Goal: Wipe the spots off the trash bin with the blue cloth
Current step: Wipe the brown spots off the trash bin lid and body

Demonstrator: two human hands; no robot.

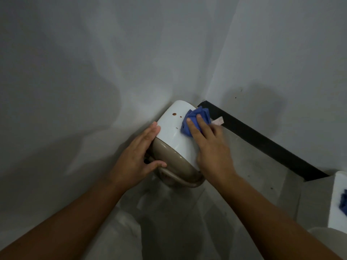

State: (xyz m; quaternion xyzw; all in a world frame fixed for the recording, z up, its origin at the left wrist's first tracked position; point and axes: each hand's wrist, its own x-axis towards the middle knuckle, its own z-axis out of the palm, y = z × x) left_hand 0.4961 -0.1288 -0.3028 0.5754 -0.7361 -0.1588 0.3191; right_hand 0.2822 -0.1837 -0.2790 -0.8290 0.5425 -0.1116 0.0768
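A white trash bin (171,132) with a tan lid is tipped toward me in the corner of the room. Brown spots (174,114) mark its white side. My left hand (138,156) grips the bin at its left edge, thumb on the tan lid. My right hand (208,145) presses a crumpled blue cloth (197,117) flat against the bin's right side, just right of the spots.
Grey walls meet behind the bin. A black baseboard (262,141) runs along the right wall, with a pale strip of tape (217,121) on it. A white object (339,199) holding something blue sits at the right edge. The floor is grey.
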